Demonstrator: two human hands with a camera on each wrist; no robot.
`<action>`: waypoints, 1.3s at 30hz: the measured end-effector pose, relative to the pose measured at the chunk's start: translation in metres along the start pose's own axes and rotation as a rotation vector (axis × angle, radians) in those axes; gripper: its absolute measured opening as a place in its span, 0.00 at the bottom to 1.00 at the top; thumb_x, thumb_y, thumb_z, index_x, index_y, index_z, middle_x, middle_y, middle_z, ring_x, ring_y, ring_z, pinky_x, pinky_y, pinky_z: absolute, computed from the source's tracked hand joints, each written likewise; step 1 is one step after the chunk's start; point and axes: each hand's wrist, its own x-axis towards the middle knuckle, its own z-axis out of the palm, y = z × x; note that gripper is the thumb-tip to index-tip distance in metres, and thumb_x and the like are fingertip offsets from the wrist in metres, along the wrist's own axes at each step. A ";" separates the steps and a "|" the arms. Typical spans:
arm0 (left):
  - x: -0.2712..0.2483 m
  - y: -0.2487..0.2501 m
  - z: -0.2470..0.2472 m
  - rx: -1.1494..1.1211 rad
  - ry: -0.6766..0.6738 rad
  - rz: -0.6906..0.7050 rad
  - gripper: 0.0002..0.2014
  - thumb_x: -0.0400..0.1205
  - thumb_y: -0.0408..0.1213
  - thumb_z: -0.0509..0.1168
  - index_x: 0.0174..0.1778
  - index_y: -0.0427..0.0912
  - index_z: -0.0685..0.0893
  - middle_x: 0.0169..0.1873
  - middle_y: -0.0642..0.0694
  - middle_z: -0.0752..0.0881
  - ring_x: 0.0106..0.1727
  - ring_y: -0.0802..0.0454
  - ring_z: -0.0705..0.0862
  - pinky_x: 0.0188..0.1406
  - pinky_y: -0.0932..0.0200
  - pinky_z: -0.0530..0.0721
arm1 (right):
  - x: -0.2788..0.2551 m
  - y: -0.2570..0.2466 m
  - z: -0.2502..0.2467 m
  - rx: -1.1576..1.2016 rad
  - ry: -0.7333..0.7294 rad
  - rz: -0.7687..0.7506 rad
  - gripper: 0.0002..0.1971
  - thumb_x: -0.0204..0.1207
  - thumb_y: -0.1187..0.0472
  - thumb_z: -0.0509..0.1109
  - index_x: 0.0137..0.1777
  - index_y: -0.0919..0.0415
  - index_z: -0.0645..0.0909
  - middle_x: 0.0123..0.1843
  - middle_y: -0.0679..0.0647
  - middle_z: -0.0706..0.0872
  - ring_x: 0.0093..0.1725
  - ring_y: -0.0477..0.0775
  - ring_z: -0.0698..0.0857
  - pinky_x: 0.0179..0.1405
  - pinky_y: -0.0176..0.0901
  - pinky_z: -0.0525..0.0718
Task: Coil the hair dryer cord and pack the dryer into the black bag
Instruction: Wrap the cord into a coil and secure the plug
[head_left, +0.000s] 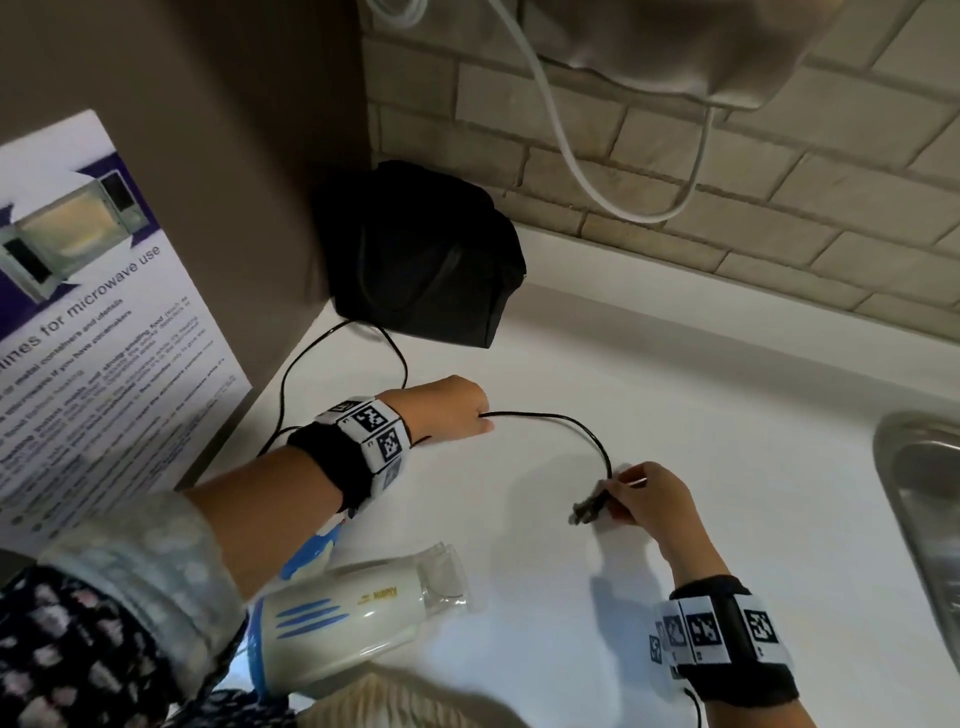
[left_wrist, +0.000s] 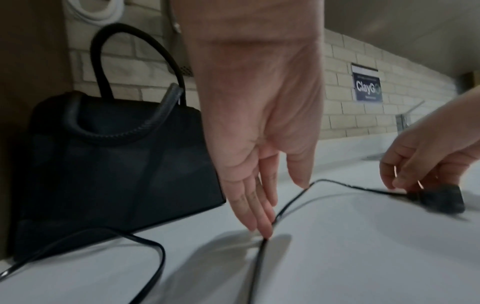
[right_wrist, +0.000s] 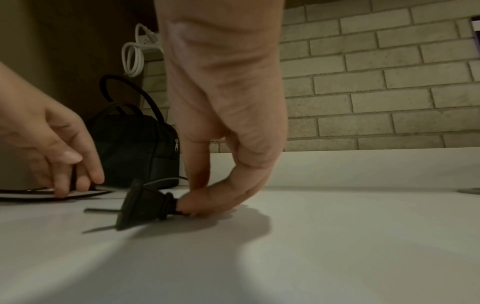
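A white hair dryer (head_left: 358, 618) with blue stripes lies on the white counter (head_left: 675, 389), under my left forearm. Its thin black cord (head_left: 561, 418) loops past the black bag (head_left: 421, 260), which stands in the back corner with its handles up (left_wrist: 116, 156). My left hand (head_left: 480, 418) has straight fingers; in the left wrist view the fingertips (left_wrist: 265, 230) press the cord (left_wrist: 257, 267) onto the counter and the thumb tip touches it further along. My right hand (head_left: 615, 493) pinches the cord just behind the black plug (right_wrist: 145, 205), whose prongs point left, low over the counter.
A steel sink (head_left: 924, 519) lies at the right edge. A microwave poster (head_left: 93, 312) leans on the left wall. A white cable (head_left: 571, 156) hangs on the brick wall behind. Cream fabric (head_left: 395, 701) shows at the counter's front edge.
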 end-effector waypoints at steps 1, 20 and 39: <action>-0.006 -0.002 -0.002 -0.038 0.014 0.009 0.15 0.82 0.48 0.59 0.50 0.40 0.83 0.50 0.42 0.84 0.54 0.42 0.82 0.53 0.52 0.78 | -0.002 -0.001 -0.001 0.008 -0.007 0.003 0.06 0.73 0.60 0.74 0.44 0.62 0.80 0.35 0.59 0.89 0.38 0.60 0.91 0.47 0.59 0.90; -0.209 -0.098 0.049 -0.349 0.321 -0.423 0.13 0.84 0.47 0.60 0.52 0.43 0.85 0.44 0.45 0.88 0.48 0.50 0.86 0.54 0.48 0.83 | -0.098 -0.034 0.043 -0.351 -0.339 -0.587 0.07 0.78 0.59 0.68 0.45 0.44 0.82 0.48 0.45 0.85 0.40 0.36 0.85 0.34 0.26 0.75; -0.134 -0.115 0.051 -0.633 0.487 -0.538 0.21 0.85 0.50 0.55 0.47 0.34 0.82 0.44 0.37 0.89 0.47 0.39 0.87 0.51 0.45 0.85 | -0.139 -0.074 0.066 -0.416 -0.445 -0.717 0.07 0.80 0.55 0.64 0.54 0.47 0.82 0.50 0.41 0.84 0.43 0.38 0.84 0.42 0.25 0.79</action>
